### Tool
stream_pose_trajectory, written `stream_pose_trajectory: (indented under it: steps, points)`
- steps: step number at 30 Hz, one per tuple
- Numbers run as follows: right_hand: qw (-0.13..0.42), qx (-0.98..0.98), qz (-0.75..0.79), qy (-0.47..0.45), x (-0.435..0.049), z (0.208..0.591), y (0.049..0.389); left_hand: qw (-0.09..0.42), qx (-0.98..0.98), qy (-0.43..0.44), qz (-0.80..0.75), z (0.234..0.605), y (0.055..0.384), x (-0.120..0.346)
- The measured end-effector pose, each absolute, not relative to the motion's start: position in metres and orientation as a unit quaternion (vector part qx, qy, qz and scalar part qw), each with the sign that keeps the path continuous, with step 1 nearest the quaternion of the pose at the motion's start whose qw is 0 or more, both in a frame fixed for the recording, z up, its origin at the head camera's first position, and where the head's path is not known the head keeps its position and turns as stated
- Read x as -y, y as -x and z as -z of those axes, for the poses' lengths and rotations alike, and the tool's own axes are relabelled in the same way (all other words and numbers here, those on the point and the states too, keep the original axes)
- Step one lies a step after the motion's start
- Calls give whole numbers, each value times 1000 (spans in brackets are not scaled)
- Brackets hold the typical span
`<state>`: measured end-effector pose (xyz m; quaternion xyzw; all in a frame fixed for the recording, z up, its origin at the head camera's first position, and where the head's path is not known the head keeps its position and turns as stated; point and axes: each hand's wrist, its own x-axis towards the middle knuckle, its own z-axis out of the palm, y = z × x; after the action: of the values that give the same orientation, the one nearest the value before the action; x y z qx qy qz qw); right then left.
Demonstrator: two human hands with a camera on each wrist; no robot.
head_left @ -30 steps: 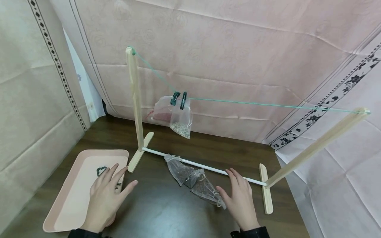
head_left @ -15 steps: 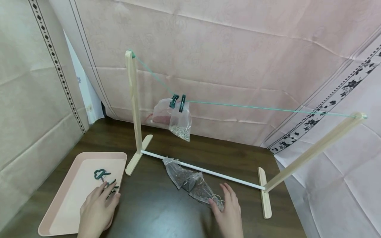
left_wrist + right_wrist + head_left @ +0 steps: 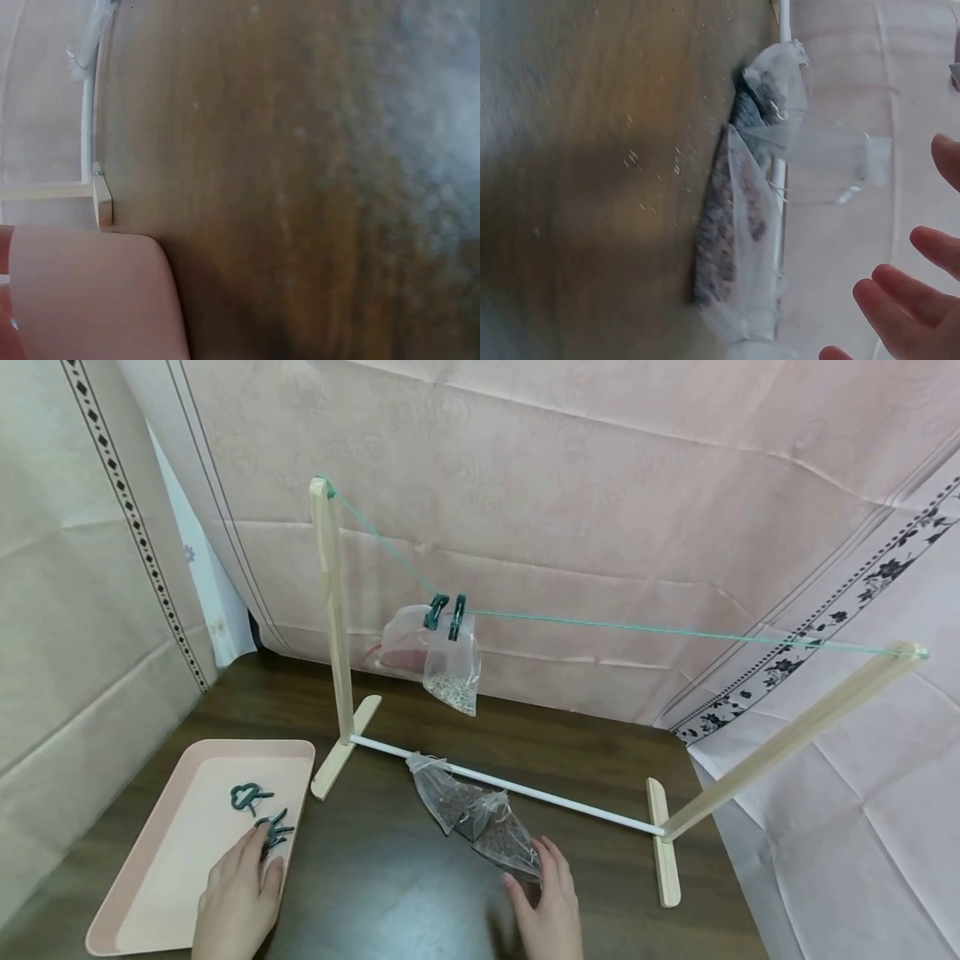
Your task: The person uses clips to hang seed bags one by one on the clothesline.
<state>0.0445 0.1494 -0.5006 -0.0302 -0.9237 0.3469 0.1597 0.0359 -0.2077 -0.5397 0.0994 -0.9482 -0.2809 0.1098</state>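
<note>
My left hand (image 3: pixel 238 893) reaches into the pink tray (image 3: pixel 153 827), its fingertips at a cluster of dark green clips (image 3: pixel 277 833). One more green clip (image 3: pixel 247 796) lies farther back in the tray. In the left wrist view, only a little of the fingers (image 3: pixel 7 337) shows behind the tray wall. My right hand (image 3: pixel 549 906) is at the near end of a row of sheer drawstring pouches (image 3: pixel 506 843), fingers apart. Dark grains fill the nearest pouch (image 3: pixel 720 232) in the right wrist view, where the fingers (image 3: pixel 885 300) are spread with nothing between them.
A wooden stand with a left post (image 3: pixel 333 610) and a right post (image 3: pixel 795 735) carries a green cord (image 3: pixel 637 627). Two clips hold a pouch of pale grains (image 3: pixel 452 681) and a pouch with pink contents (image 3: pixel 405 639) on it. A white rod (image 3: pixel 570 806) joins the feet.
My left hand has come down and back into the tray, its fingertips reaching the clips. My right hand has moved left and nearer, beside the closest pouch's end. The view has shifted slightly.
</note>
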Motion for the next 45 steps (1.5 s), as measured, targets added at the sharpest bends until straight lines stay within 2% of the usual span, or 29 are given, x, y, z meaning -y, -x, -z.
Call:
stream_pose_trajectory:
  steps: [5, 25, 37, 45]
  points:
    - [150, 926, -344, 33, -144, 507, -46, 85, 954, -117, 262, 543, -35, 208]
    - [177, 928, -327, 35, -135, 521, -52, 46, 956, -165, 240, 544, -34, 207]
    - [137, 930, -337, 59, -133, 525, -55, 83, 959, -154, 224, 546, -35, 204]
    - [111, 929, -347, 69, -136, 523, -55, 87, 965, -130, 209, 547, -35, 210]
